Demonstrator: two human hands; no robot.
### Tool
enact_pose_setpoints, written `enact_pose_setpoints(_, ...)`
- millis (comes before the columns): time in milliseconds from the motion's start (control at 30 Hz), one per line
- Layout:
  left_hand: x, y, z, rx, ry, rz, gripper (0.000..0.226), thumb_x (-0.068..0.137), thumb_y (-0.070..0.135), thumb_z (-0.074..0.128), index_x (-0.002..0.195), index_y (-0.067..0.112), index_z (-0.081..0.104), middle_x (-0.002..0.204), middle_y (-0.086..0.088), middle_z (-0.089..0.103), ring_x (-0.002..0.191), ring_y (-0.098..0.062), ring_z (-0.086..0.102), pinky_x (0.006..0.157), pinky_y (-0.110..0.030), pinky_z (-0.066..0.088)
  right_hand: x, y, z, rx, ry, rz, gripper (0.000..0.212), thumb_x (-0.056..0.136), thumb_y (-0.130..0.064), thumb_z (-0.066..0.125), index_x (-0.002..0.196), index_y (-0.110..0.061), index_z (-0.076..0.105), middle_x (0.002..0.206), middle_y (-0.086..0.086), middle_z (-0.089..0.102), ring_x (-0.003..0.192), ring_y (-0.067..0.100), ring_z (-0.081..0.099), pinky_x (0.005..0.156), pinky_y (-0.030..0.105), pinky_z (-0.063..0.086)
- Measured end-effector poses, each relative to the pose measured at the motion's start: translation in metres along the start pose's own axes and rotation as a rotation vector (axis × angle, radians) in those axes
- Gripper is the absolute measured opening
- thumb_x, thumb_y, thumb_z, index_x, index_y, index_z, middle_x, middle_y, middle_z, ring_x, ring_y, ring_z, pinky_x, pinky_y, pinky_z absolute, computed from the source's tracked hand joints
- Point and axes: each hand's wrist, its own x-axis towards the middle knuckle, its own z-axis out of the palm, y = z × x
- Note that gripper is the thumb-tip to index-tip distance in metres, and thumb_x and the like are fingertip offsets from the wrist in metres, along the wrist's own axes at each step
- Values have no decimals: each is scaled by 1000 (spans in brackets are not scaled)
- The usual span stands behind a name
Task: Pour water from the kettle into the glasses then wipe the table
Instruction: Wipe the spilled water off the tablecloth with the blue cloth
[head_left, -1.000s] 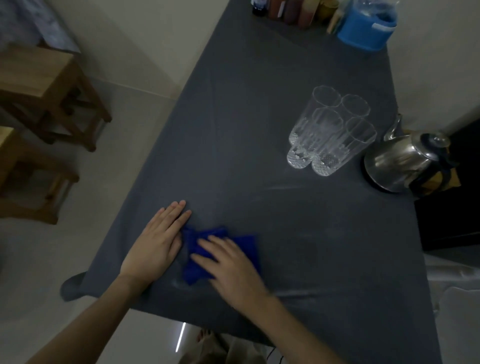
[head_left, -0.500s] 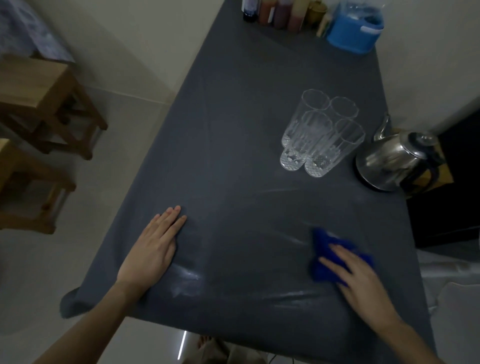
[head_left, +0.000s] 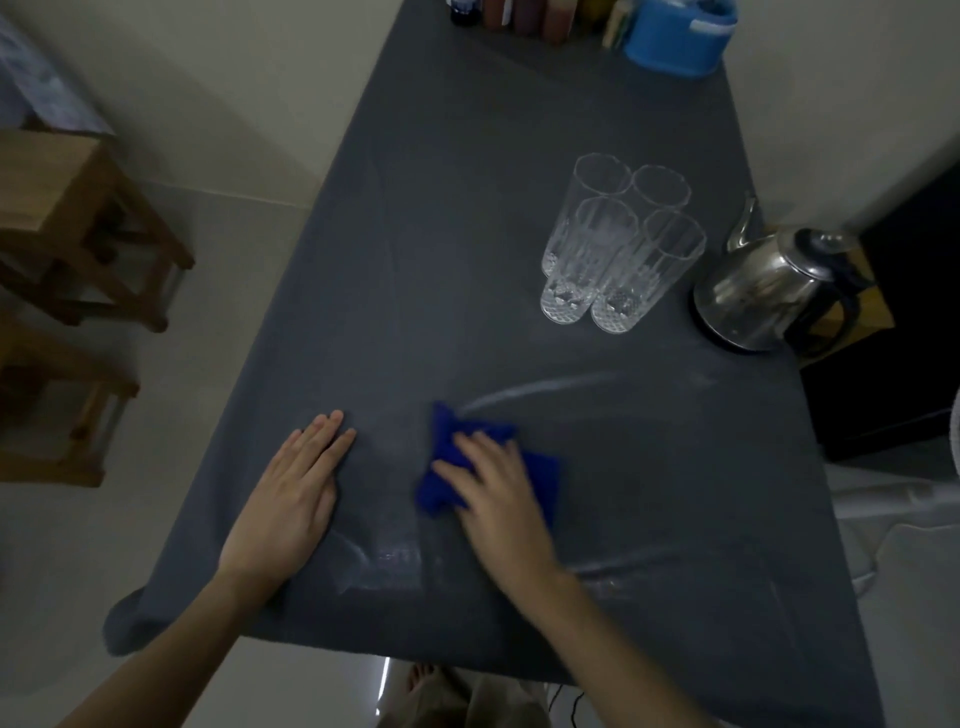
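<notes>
Wiping stage, judging by the layout: four glasses (head_left: 618, 244) clustered upright at the far right of the table (head_left: 467, 218), the steel kettle (head_left: 763, 291) parked just beside them on its base near the right edge, spout toward the glasses. Hard to tell in this dim light how much water the glasses hold. Right hand (head_left: 498, 499) pressed flat on the blue cloth (head_left: 540, 473), fingers spread and laid over its left half, palm down, not curled around it; cloth bunched, touching the tabletop at the near middle, with a loose corner poking out beyond the fingertips and a flap trailing to the right of the hand. Left hand (head_left: 291, 509) planted flat on the table to the left, fingers together and extended, gripping nothing, apparently bracing the table cover. Cloth lying between the two hands, nearer the right, apart from the left. Pale wet streak arcing from the cloth's far corner out to the right, another sheen along the near edge. Probably a sideways stroke in hand, with the dry-looking stretch between cloth and glasses yet to be covered. Worth keeping any far-reaching sweep short of the glass bases and kettle.
</notes>
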Motion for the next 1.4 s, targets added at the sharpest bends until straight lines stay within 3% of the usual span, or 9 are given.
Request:
enact_pose_setpoints(200, 1, -3, 2, -2, -25, 0, 54, 95, 29, 26, 146, 13, 35, 155, -5, 27, 144, -17, 20, 121, -28, 3, -36, -21, 7, -129, -187, -299, 44, 88, -20, 41, 130, -25, 52, 145, 4, 45, 134, 24, 39, 114, 44, 28)
enact_pose_setpoints(300, 0, -2, 1, -12, -21, -1, 53, 96, 29, 26, 146, 13, 35, 155, -4, 28, 144, -20, 23, 121, -31, 5, -61, 32, -20, -237, -144, -293, 51, 78, -21, 55, 128, -28, 54, 141, 2, 51, 128, 21, 48, 108, 42, 35)
enact_pose_setpoints(400, 1, 1, 0, -20, -16, -8, 53, 96, 28, 26, 144, 11, 38, 154, -5, 30, 143, -20, 25, 121, -29, 4, -85, 103, -59, -342, -115, -103, 73, 60, -19, 70, 130, -26, 51, 136, 6, 55, 123, 26, 50, 102, 43, 33)
enact_pose_setpoints(567, 1, 2, -1, -17, -19, -1, 52, 95, 27, 28, 143, 9, 41, 153, -7, 32, 142, -19, 26, 120, -26, 1, -104, 188, -113, -278, -4, 415, 46, 93, -33, 38, 133, -16, 53, 139, 15, 49, 127, 33, 46, 107, 51, 33)
enact_pose_setpoints(733, 2, 0, 0, -19, -6, -1, 54, 100, 35, 20, 144, 12, 39, 155, -6, 30, 143, -19, 26, 121, -29, 5, -48, 182, -81, -103, 358, 695, 31, 98, -10, 47, 125, -3, 59, 139, 20, 49, 133, 35, 38, 117, 50, 17)
enact_pose_setpoints(1000, -1, -3, 2, -24, -5, 7, 52, 99, 32, 24, 146, 14, 35, 157, -3, 26, 146, -16, 20, 121, -33, 8, 34, 32, 1, 99, 159, 260, 38, 77, -3, 65, 115, -7, 66, 129, 13, 60, 125, 32, 50, 116, 37, 13)
enact_pose_setpoints(1133, 0, -3, 1, -19, -28, 6, 53, 96, 28, 28, 146, 13, 36, 156, -5, 27, 145, -15, 20, 121, -27, 2, 7, -33, 20, 12, -52, -125, 41, 81, -12, 49, 119, -12, 65, 135, 9, 57, 129, 28, 48, 113, 46, 28)
enact_pose_setpoints(1300, 1, -3, 1, -16, -22, -2, 60, 101, 41, 11, 146, 10, 35, 156, -5, 27, 144, -18, 23, 121, -27, 3, -55, 10, -4, -205, -305, -656, 38, 100, -12, 36, 136, -19, 48, 151, 7, 37, 140, 24, 31, 118, 39, 17)
enact_pose_setpoints(1400, 1, -2, 2, -22, -13, 1, 59, 101, 39, 12, 144, 9, 38, 155, -5, 29, 143, -20, 26, 121, -30, 7, -72, 78, -35, -217, -211, -591, 38, 97, -10, 47, 133, -20, 52, 149, 7, 40, 138, 24, 36, 116, 41, 25)
